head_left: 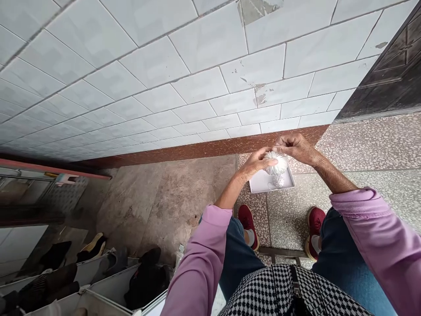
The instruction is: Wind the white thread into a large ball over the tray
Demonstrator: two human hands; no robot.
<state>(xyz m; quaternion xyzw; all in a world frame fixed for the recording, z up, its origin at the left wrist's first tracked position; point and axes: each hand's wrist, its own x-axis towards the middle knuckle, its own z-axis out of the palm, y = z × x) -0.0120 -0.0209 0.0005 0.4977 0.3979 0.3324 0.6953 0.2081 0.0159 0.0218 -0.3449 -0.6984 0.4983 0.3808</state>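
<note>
A white, fluffy pompom-like ball [278, 163] is held between the thumb and fingers of my left hand [258, 162]. Close to the ball's upper edge, my right hand [296, 148] is closed in a pinch. Whatever lies between its fingertips is too small to make out. Below both hands, a shallow white box lid or tray [258, 184] rests on the floor. Inside it sits a small bundle of white thread [278, 181], with a loose strand curling beside it. The ball partly covers the tray's far side.
A white tiled wall [197, 87] with a brown base strip rises in front. My red shoes [248, 221] flank the tray on the speckled floor. A shoe rack [108, 287] holding several shoes stands at lower left. A dark door [391, 79] is at right.
</note>
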